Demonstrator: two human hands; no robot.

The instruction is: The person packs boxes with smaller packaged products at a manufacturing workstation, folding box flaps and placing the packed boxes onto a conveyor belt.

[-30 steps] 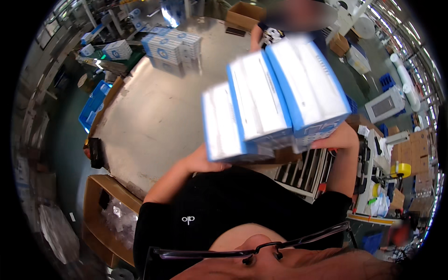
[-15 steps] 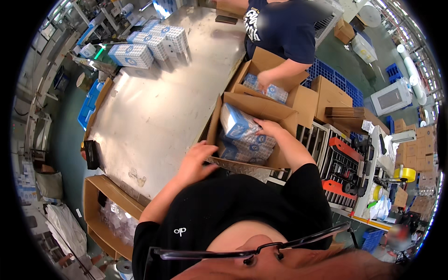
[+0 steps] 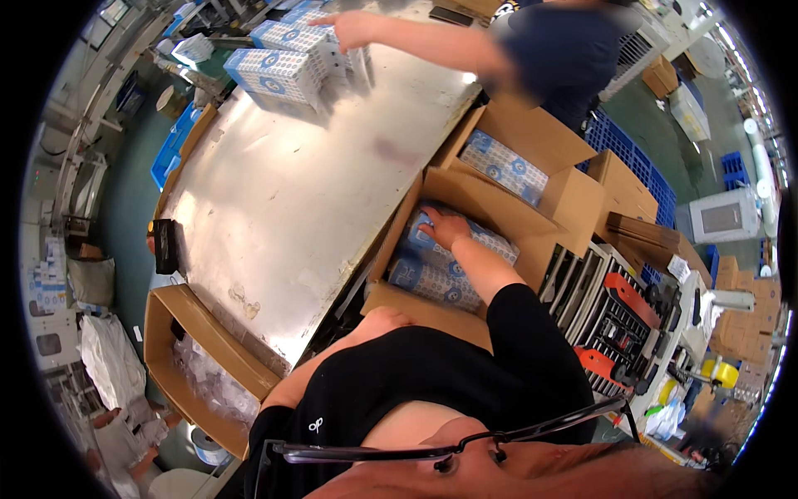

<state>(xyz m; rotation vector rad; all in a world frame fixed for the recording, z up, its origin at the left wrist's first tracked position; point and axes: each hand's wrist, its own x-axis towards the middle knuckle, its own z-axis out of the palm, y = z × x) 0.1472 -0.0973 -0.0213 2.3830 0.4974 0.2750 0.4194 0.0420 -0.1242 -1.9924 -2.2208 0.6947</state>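
An open cardboard box stands in front of me at the right edge of the metal table. Blue-and-white patterned packs lie inside it. My right hand reaches in and rests on a pack at the far side, fingers stretched over its top. By the box's near flap is my left hand, held low against my body; its fingers are mostly hidden. Behind my box, a second open box holds more such packs.
A co-worker's arm stretches over the metal table to standing packs. A carton of clear plastic pieces sits at lower left. A roller conveyor with red-orange parts lies to the right.
The tilted pack under my right hand now lies down in the box. My left hand has moved nearer my body. The co-worker's hand has left the second box and reaches across the table.
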